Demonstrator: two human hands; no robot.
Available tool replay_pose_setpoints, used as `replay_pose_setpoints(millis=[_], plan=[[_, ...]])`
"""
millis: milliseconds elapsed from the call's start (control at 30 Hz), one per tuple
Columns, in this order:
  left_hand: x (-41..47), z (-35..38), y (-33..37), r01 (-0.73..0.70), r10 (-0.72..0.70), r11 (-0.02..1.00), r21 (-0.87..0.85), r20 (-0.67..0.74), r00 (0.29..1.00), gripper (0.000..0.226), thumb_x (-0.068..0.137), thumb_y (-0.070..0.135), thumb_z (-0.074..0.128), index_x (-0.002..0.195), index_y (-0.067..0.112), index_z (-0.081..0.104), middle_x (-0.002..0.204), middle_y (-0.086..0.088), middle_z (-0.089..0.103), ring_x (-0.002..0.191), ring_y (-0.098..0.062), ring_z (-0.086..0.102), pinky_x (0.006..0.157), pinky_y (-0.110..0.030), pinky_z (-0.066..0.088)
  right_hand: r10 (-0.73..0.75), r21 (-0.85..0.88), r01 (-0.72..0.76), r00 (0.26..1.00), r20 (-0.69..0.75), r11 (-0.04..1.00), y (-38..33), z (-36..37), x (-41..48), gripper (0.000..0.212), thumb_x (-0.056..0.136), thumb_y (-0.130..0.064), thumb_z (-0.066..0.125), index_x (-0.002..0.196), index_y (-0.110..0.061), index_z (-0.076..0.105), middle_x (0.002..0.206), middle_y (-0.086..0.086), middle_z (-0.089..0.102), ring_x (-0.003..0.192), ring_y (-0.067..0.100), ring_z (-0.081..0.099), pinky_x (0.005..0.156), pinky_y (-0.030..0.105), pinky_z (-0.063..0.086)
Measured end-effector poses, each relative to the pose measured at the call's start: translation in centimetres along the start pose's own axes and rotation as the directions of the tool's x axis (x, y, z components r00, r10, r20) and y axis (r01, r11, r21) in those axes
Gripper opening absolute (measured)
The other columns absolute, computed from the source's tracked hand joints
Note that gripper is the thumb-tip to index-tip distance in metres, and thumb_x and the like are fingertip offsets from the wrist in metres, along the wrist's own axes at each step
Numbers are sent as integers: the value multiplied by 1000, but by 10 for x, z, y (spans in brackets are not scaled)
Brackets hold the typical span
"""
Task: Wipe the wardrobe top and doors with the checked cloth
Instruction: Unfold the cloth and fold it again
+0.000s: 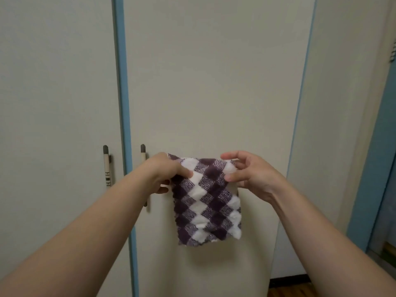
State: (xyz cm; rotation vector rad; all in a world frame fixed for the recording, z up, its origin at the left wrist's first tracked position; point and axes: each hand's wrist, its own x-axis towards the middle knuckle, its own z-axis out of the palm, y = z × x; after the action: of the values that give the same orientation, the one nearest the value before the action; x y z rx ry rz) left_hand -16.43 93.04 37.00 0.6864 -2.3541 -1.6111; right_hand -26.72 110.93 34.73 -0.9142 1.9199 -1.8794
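The checked cloth [206, 202], purple and white, hangs folded in front of the cream wardrobe's right door [214, 82]. My left hand [165, 172] pinches its upper left corner with thumb on the front. My right hand [248, 172] pinches the upper right corner between thumb and fingers. The cloth hangs free, and I cannot tell whether it touches the door. The left door [57, 93] stands beside it, with a blue strip [123, 93] between the two. The wardrobe top is out of view.
Two vertical bar handles flank the blue strip: the left door handle [107, 168] and the right door handle [143, 155], partly hidden by my left hand. A blue door frame [375, 168] stands at the right, with wooden floor [289, 290] below.
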Motion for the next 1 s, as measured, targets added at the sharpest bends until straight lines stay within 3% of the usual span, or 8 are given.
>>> replay_pose_setpoints(millis=[167, 333, 433, 533, 733, 867, 933, 1000], plan=[[-10, -3, 7, 89, -52, 980, -179, 201, 978, 12, 79, -5, 60, 82, 4, 53, 87, -13, 57, 79, -24, 54, 65, -32, 41, -126, -167, 99, 979, -158, 981, -3, -4, 1, 46, 71, 24, 58, 101, -11, 65, 75, 7, 52, 71, 18, 55, 66, 26, 52], [-16, 8, 10, -121, 132, 970, 212, -39, 990, 80, 72, 3, 74, 140, 20, 33, 100, -12, 53, 81, -24, 54, 65, -30, 42, -240, -405, 113, 930, -278, 907, -5, -7, 1, 40, 72, 10, 70, 101, -18, 65, 68, -1, 49, 63, 10, 51, 70, 26, 46], [-14, 9, 10, -195, 211, 965, 175, -76, 974, 48, 67, 7, 79, 111, 13, 61, 110, -10, 62, 97, -22, 57, 76, -26, 44, -322, -532, 124, 899, -298, 838, -5, -10, -1, 36, 73, 2, 73, 98, -23, 64, 70, -2, 51, 65, 9, 50, 71, 24, 42], [-15, 13, 4, -273, 291, 952, 140, -133, 947, 24, 68, 2, 78, 88, 10, 68, 87, -7, 64, 83, -18, 57, 60, -19, 42, -347, -577, 133, 896, -278, 806, -7, -14, -2, 32, 75, -2, 72, 97, -24, 62, 70, -2, 52, 67, 12, 50, 71, 24, 42], [-15, 14, -1, -378, 407, 913, 152, -289, 867, 15, 72, 10, 76, 83, 15, 68, 78, 2, 63, 65, -6, 53, 49, -13, 40, -401, -751, 118, 892, -208, 650, -15, -9, -10, 15, 85, -18, 66, 100, -15, 66, 79, 4, 62, 79, 18, 57, 66, 22, 36], [-15, 6, -3, -407, 425, 905, 127, -325, 845, 10, 72, 15, 77, 75, 15, 67, 73, 1, 63, 68, -12, 55, 56, -21, 39, -468, -832, 150, 872, -143, 535, -20, -3, -13, 16, 91, -27, 59, 82, -15, 64, 66, -10, 52, 62, 5, 45, 55, 19, 31], [-18, -2, -5, -414, 415, 907, 73, -319, 852, 13, 73, 16, 76, 70, 13, 64, 67, 2, 59, 66, -12, 51, 57, -23, 36, -441, -790, 147, 882, -168, 595, -21, 0, -12, 18, 93, -27, 55, 81, -15, 58, 68, -9, 50, 64, 6, 43, 60, 26, 30], [-21, -10, -7, -405, 378, 913, -47, -272, 885, 16, 76, 15, 73, 68, 12, 59, 69, 1, 58, 68, -11, 50, 58, -22, 34, -325, -539, 161, 919, -223, 826, -20, 5, -12, 19, 96, -26, 50, 83, -12, 55, 76, -3, 54, 71, 11, 46, 65, 27, 35]])
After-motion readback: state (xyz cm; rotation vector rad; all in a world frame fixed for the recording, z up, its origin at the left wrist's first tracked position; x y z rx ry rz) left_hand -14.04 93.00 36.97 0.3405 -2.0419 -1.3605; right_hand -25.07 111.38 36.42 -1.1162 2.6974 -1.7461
